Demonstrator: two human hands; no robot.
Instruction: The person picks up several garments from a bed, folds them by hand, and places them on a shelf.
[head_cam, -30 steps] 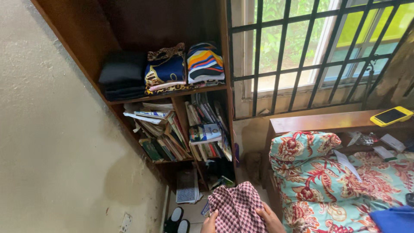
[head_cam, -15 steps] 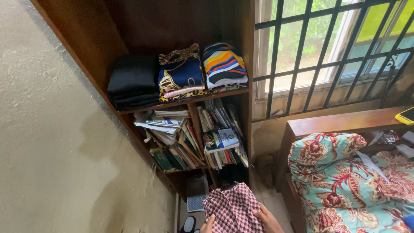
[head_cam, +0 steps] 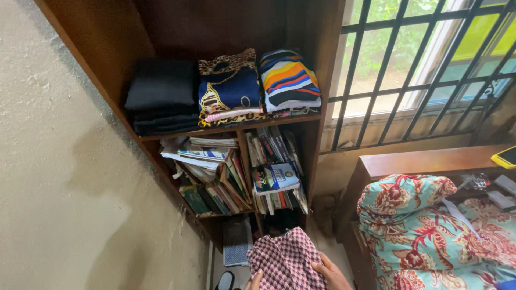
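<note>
A folded red-and-white checked cloth (head_cam: pixel 285 260) sits at the bottom of the view, held between both hands. My right hand (head_cam: pixel 329 271) grips its right edge with the thumb on top. Only the fingertips of my left hand (head_cam: pixel 252 281) show at its lower left corner. Above stands a dark wooden shelf unit (head_cam: pixel 317 70). Its upper shelf carries a black folded stack (head_cam: pixel 161 96), a blue and leopard-print stack (head_cam: pixel 228 88) and a striped folded cloth (head_cam: pixel 287 80).
The lower shelf is crammed with books and papers (head_cam: pixel 236 172). A beige wall (head_cam: pixel 59 177) runs along the left. A barred window (head_cam: pixel 424 64) is at right, above a wooden headboard (head_cam: pixel 424 161) and a floral pillow (head_cam: pixel 408 215). A slipper (head_cam: pixel 226 280) lies on the floor.
The view has shifted left and closer to the shelf unit. The checked cloth stays in both hands, a little nearer the shelves.
</note>
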